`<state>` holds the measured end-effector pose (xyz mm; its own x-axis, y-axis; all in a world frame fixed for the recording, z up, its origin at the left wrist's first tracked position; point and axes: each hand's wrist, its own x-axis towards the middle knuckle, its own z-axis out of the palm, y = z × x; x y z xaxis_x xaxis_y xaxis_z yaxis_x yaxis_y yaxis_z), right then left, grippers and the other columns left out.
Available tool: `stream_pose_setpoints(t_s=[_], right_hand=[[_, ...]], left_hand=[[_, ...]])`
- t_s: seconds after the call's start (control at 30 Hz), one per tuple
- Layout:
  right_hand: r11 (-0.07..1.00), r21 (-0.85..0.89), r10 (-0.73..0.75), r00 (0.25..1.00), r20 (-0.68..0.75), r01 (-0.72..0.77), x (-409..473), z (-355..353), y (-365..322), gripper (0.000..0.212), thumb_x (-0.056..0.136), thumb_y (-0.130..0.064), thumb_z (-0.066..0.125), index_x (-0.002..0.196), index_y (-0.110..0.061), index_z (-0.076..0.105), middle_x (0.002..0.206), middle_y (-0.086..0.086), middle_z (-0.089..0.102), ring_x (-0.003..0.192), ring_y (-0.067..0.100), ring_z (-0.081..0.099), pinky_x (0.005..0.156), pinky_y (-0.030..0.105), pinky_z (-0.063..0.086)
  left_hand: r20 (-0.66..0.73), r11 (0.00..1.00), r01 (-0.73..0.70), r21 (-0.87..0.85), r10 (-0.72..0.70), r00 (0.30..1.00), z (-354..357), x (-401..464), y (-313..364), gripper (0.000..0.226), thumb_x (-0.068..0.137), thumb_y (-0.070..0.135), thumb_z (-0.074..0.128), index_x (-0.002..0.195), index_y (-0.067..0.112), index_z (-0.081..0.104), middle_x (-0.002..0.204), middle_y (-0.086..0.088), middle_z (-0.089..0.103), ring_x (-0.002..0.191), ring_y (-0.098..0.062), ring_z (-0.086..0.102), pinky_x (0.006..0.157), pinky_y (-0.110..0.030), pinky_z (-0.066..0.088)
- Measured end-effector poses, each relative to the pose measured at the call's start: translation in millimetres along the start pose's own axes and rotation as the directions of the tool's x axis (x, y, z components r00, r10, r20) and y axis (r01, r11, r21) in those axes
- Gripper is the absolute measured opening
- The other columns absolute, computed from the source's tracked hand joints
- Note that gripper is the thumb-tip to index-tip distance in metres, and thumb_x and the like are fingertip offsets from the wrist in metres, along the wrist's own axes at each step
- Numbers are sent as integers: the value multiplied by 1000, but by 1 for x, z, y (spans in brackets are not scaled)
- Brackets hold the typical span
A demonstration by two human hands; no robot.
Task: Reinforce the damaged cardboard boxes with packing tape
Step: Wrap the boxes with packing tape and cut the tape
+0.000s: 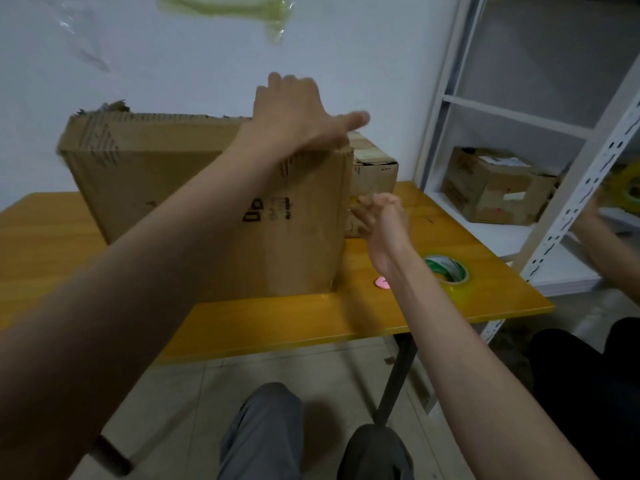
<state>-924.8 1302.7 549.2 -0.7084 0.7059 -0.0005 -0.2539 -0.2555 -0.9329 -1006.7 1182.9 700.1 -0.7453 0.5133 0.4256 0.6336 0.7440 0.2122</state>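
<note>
The big cardboard box (pixel 194 202) stands upright on the yellow wooden table (pixel 398 313), and I place everything else from it. Its top edge is ragged, with torn corrugation at the upper left corner. My left hand (pixel 298 112) lies flat on the top right corner of the box, fingers (pixel 277 84) straight and reaching over the far edge, thumb (pixel 353 120) stretched out to the right, gripping nothing. My right hand (pixel 381 216) is at the box's right side, about halfway up, fingers loosely spread toward the vertical edge; it is blurred there, so I cannot tell whether the fingertips touch the cardboard or hold a strip of tape.

Behind the box's right side sits a smaller taped cardboard box (pixel 375 168), touching it or nearly so. To the right of the big box's base, on the table, lies a small pink object (pixel 381 283), mostly hidden by my wrist. Just right of that stands a roll of packing tape (pixel 448 271) with a green and white core. Farther right is a white metal shelf (pixel 519 116) with a battered cardboard box (pixel 495 188) on it. At the far right another person's hand (pixel 594 209) holds a second tape roll (pixel 628 192).
</note>
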Motion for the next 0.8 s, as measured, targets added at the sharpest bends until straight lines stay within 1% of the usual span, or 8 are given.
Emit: stream_pose_setpoints(t_s=[0.1,0.23,0.37,0.43,0.53,0.6,0.7,0.8], right_hand=[[1000,15,26,997,70,-27,-1,5,7,25,104,-12,49,128,-13,42,120,13,66,100,24,69,81,36,54],[1000,5,-22,999,37,22,-8,-5,14,22,102,-2,45,117,-16,39,118,14,65,87,19,75,78,32,59],[991,122,-48,999,7,47,-16,-11,10,26,101,-3,48,119,-19,37,109,9,62,98,26,67,90,38,53],[988,141,-60,998,21,56,-22,-4,7,26,101,-5,50,120,-19,38,110,9,64,96,23,66,88,38,52],[992,90,-92,993,67,86,-40,11,6,23,103,-11,50,121,-22,40,100,5,66,77,12,64,65,25,50],[994,52,-98,992,82,94,-54,19,9,18,105,-17,48,119,-23,41,96,2,65,80,11,63,66,25,48],[993,34,-118,991,55,117,-73,23,12,19,105,-24,50,122,-22,43,99,0,62,83,10,61,71,27,47],[993,32,-116,988,98,113,-99,28,14,16,105,-27,51,119,-27,43,108,4,68,87,10,65,68,26,49]], left_hand=[[271,991,22,136,-59,961,14,9,3,122,65,102,37,148,12,44,151,-17,47,137,-40,43,108,-50,35],[294,987,-67,149,20,956,14,-1,-5,100,75,91,41,145,21,48,148,-17,47,135,-38,42,108,-50,30],[336,978,-164,130,112,935,-7,-31,-13,101,64,89,41,145,27,45,138,-12,52,119,-33,49,93,-43,36],[366,975,-201,97,153,918,-20,-51,-18,98,61,82,44,146,33,42,135,-8,53,118,-30,50,96,-42,38],[394,965,-259,29,227,890,-39,-80,-31,95,61,77,51,148,40,39,145,-3,49,135,-27,42,120,-53,13],[333,965,-262,-6,249,909,-45,-97,-44,109,57,86,52,154,42,29,161,-3,34,151,-29,24,122,-59,-5],[89,998,4,-64,2,996,-53,-120,-75,126,58,104,31,161,36,13,171,-6,-1,155,-38,-6,119,-67,-3],[-14,946,323,1,-323,946,-60,-127,-117,130,61,105,2,155,22,37,165,-19,16,147,-48,24,115,-64,26]])
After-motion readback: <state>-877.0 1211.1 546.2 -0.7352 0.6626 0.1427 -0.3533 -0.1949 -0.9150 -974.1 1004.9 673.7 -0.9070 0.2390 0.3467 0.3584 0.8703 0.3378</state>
